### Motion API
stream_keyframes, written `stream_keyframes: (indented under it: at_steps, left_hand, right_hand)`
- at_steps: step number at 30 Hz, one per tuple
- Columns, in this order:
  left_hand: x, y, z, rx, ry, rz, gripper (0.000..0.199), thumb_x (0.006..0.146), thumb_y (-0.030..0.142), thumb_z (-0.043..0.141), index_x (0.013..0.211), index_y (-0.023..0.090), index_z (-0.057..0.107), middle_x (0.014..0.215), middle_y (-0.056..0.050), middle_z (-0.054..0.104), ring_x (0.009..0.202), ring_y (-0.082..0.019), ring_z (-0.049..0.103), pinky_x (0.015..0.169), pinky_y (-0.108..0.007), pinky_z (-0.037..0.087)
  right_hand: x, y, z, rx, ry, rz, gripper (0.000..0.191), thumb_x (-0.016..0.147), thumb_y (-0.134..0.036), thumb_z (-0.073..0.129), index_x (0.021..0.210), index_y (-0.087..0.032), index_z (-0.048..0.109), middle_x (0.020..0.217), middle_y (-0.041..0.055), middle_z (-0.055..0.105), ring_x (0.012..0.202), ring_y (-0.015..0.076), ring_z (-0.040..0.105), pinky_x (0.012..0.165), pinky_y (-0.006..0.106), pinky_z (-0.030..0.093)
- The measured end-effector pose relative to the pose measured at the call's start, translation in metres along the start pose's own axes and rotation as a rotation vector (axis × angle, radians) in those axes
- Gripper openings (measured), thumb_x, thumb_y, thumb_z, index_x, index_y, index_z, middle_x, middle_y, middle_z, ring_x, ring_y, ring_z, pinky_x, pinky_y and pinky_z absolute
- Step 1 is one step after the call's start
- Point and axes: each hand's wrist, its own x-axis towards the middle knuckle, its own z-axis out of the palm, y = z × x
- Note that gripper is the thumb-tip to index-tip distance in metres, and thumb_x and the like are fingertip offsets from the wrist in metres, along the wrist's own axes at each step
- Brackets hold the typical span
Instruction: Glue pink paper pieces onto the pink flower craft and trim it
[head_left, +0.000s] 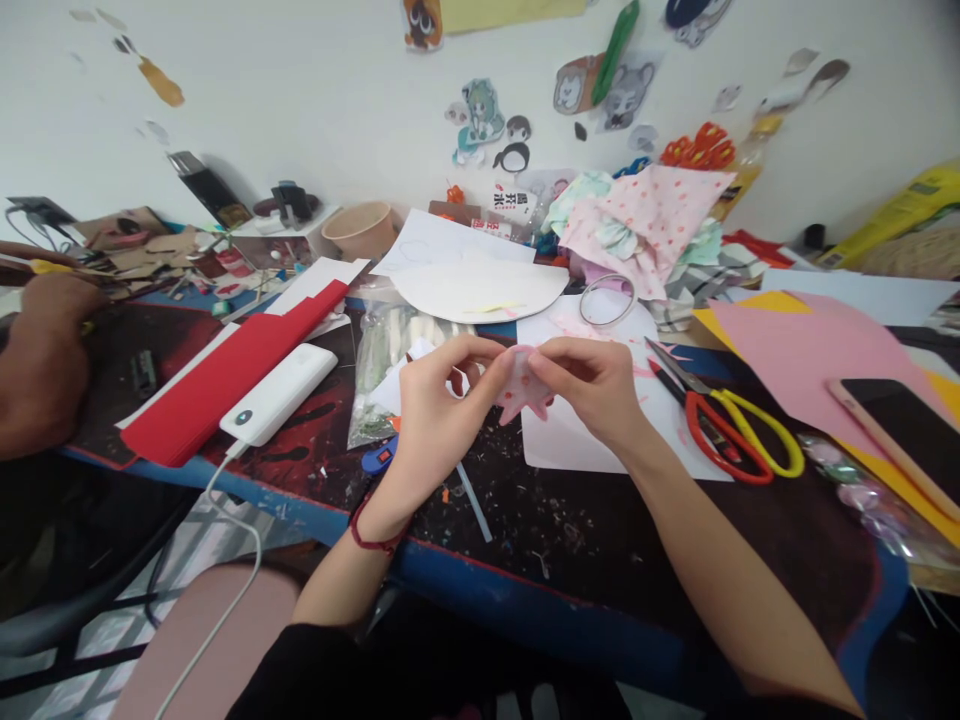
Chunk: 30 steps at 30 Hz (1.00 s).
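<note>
Between my two hands hangs a small pink cut-out with red dots and a pointed lower edge (524, 388); whether it is cloth or paper I cannot tell. My left hand (450, 400) pinches its upper left part between thumb and fingers. On the other side, my right hand (592, 385) pinches the upper right part. Behind and below the cut-out lies a white paper sheet (555, 450) with pink scraps on it. Scissors with red and yellow handles (724, 425) rest to the right of my right hand.
A white power bank (279, 395) with a cable and a red folded sheet (232, 375) lie left. A bag of pale sticks (382, 350) sits behind my left hand. Pink paper (810, 350) and a phone (900, 430) are right. Another person's arm (45, 360) rests far left.
</note>
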Motion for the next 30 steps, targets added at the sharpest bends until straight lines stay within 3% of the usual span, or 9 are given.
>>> stream_keyframes:
  at_steps: [17,26,30]
  left_hand:
    - [0.0013,0.0037,0.005,-0.013,0.021,0.012,0.008,0.088,0.027,0.072,0.084,0.02,0.074,0.076,0.0,0.073,0.063,-0.01,0.06,0.055,-0.024,0.045]
    - [0.0008,0.0018,0.0071,0.014,0.004,0.03,0.007,0.089,0.024,0.07,0.084,0.02,0.073,0.074,0.001,0.071,0.061,-0.009,0.058,0.054,-0.023,0.044]
    - [-0.0001,0.0039,0.0058,-0.009,-0.019,0.007,0.011,0.09,0.028,0.07,0.087,0.019,0.076,0.08,-0.001,0.075,0.063,-0.009,0.06,0.054,-0.023,0.045]
  right_hand:
    - [-0.0015,-0.0025,0.0012,0.011,-0.074,-0.039,0.018,0.092,-0.03,0.071,0.079,-0.02,0.077,0.064,-0.0026,0.072,0.051,0.0077,0.064,0.05,0.021,0.053]
    - [-0.0019,0.0013,0.0002,-0.002,-0.028,-0.011,0.015,0.088,-0.031,0.075,0.079,-0.02,0.078,0.07,-0.0009,0.073,0.059,0.0096,0.067,0.054,0.022,0.056]
    - [-0.0017,0.0021,-0.0017,-0.021,0.002,-0.057,0.014,0.089,-0.031,0.074,0.081,-0.021,0.079,0.066,-0.0023,0.072,0.053,0.0079,0.064,0.05,0.021,0.055]
